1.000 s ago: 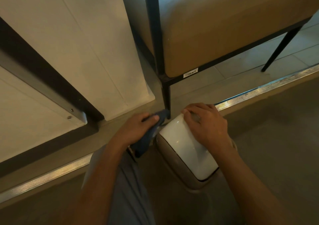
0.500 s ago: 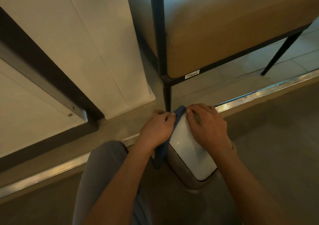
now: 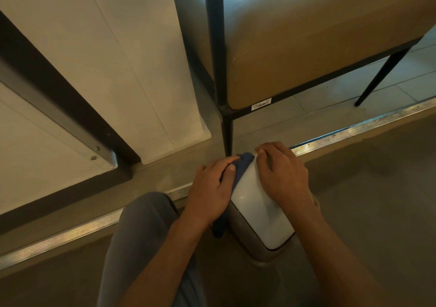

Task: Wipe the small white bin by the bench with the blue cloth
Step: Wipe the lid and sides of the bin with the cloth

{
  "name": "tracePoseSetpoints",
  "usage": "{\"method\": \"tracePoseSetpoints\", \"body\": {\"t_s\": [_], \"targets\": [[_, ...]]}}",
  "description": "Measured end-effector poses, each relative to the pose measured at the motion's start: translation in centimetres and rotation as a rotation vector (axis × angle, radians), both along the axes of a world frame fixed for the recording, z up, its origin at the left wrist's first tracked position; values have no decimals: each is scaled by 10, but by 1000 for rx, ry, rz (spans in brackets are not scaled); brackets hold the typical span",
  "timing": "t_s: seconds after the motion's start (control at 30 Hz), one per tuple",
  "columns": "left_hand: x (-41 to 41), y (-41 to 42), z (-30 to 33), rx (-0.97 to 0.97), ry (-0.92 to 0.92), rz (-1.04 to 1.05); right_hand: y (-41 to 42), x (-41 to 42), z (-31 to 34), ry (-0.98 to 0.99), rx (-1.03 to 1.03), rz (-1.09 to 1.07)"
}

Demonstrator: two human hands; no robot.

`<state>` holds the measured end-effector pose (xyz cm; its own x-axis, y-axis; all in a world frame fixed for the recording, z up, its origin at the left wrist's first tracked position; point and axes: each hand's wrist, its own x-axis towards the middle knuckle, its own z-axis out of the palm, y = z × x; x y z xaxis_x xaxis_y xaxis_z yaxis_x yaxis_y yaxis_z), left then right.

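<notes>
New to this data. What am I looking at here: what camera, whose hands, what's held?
One camera, worn on a person's head, looks down at their own two bare hands; there is no robot. The left hand holds a blue cloth against the side of a small white bin on the floor. The right hand rests on the bin's lid, fingers curled over its far edge. Behind the bin stands a padded bench on black legs, with a metal floor strip beside it.
</notes>
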<state>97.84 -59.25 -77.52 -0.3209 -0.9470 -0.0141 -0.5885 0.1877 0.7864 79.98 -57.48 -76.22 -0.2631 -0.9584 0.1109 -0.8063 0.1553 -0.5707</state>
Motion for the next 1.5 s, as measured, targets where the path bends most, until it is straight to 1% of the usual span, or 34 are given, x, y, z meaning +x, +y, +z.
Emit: {"method": "tracePoseSetpoints", "body": {"t_s": [0.07,0.13,0.2,0.27,0.3,0.37,0.43,0.47,0.53,0.6,0.63,0.73,0.77,0.83,0.87,0.93,1.07,1.1,1.13,1.2,1.23,1.3,1.4,1.43,1.5], "targets": [[-12,-20,4,119,-38,-13,0,0,-1,2,-17,-8],[-26,-36,12,198,-159,-44,0,1,-1,11,-36,-19],[-32,-37,21,166,-241,-85,0,2,0,18,-48,-28],[-26,-21,23,78,-278,-131,-1,1,0,13,-43,-27],[-20,-9,24,38,-284,-147,-1,1,-1,3,-29,-19],[-4,8,19,-32,-232,-138,-1,1,-3,-12,-6,1],[10,9,10,-41,-167,-96,-1,1,-4,5,-7,0],[12,4,5,-13,-139,-62,-2,2,-5,17,-11,-8],[6,-10,6,122,-101,-20,-2,2,-4,29,-18,-22],[-8,-25,15,243,-127,-25,-2,2,-4,26,-28,-27],[-15,-30,18,242,-163,-42,-2,3,-4,23,-32,-29],[-28,-25,22,31,-261,-110,-2,2,-6,22,-35,-34],[-26,-16,23,-50,-262,-120,-2,1,-7,19,-35,-29],[-16,4,19,-196,-182,-99,-2,0,-8,-6,-30,-6],[-9,12,15,-220,-144,-75,-2,1,-8,-17,-28,1],[3,16,4,-185,-97,-22,-2,1,-8,-12,-30,-7],[-13,-13,8,78,-98,61,-2,2,-7,18,-42,-23],[-20,-19,13,103,-119,57,-2,2,-7,18,-37,-25],[-26,-22,17,76,-158,43,-2,1,-7,19,-39,-26],[-32,-16,20,-44,-240,7,-2,1,-7,15,-51,-24],[-31,-7,19,-113,-248,1,-2,2,-7,7,-55,-22],[-22,15,18,-245,-195,27,-3,2,-7,-1,-51,-9],[-1,39,5,-303,-47,99,-2,1,-9,-1,-43,-13],[3,39,0,-273,9,121,-1,1,-9,3,-54,-20],[6,25,-5,-94,82,170,0,2,-7,8,-63,-29]]}}
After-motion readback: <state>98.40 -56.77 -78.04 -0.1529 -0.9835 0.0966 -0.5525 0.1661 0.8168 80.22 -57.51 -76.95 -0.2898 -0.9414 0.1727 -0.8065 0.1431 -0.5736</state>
